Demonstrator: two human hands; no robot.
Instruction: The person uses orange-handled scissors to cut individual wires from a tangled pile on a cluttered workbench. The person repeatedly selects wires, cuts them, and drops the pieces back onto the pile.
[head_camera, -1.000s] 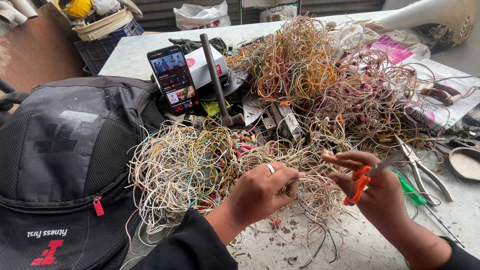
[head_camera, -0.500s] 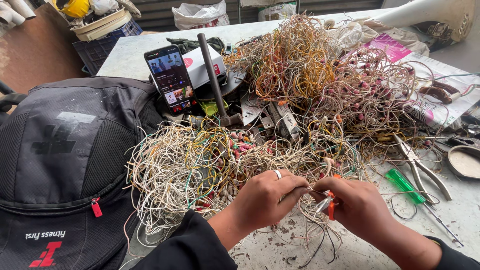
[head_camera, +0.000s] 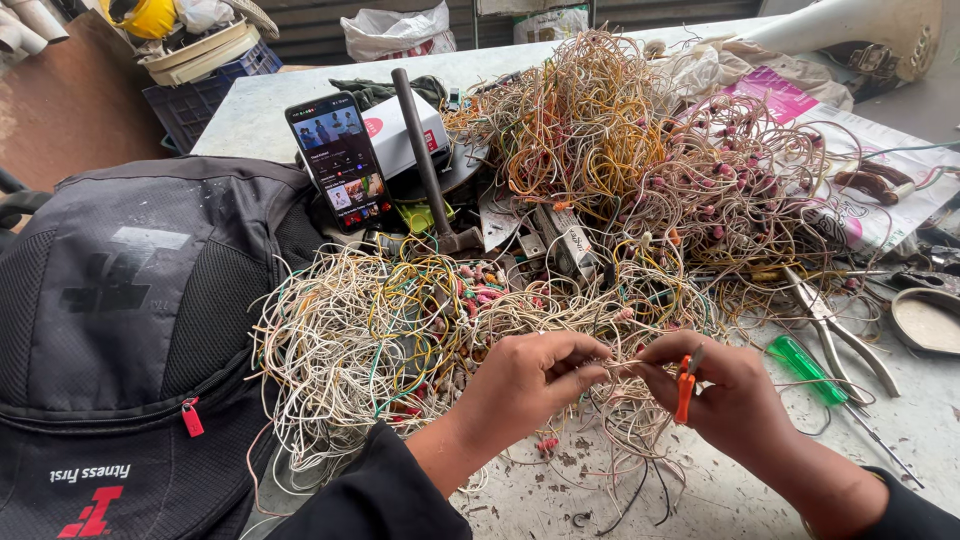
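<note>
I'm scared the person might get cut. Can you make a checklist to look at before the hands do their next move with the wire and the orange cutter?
1. Wire pinched by left hand: ok, held between the fingertips.
2. Orange cutter held in right hand: ok.
3. Blade away from the left fingers: cannot tell, the blade is too small to see.
4. Wire free of the pale wire pile: not ok, the hands sit right on the tangle.
5. Phone out of the way: ok, propped far behind the pile.
</note>
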